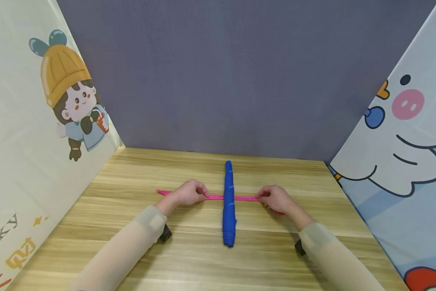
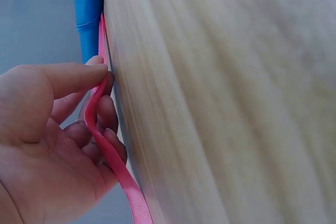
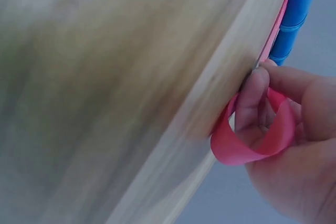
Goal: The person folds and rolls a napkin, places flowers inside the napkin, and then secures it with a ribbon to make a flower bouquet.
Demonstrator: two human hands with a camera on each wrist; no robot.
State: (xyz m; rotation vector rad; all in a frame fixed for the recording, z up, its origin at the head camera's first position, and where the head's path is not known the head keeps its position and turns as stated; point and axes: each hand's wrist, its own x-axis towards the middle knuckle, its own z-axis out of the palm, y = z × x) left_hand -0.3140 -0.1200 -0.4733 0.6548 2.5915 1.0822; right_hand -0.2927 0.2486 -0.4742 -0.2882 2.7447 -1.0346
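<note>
A long blue rolled bundle (image 1: 229, 206) lies on the table, its narrower end pointing away from me; its exact kind I cannot tell. Crosswise beneath it runs a pink ribbon (image 1: 215, 197), coming out on both sides. To the left of the bundle, my left hand (image 1: 190, 192) pinches the ribbon between thumb and fingertips, and the tail (image 2: 122, 174) trails past the palm. On the other side my right hand (image 1: 276, 197) pinches the ribbon close to the tabletop. The right wrist view shows its loose part curving in a loop (image 3: 239, 150) below the fingers.
The wood-grain table (image 1: 203, 258) ends at a plain grey-purple panel (image 1: 232, 81) at the back. Printed cartoon panels stand at the left (image 1: 17, 121) and right (image 1: 421, 149). Dark devices sit at both wrists, under the sleeves.
</note>
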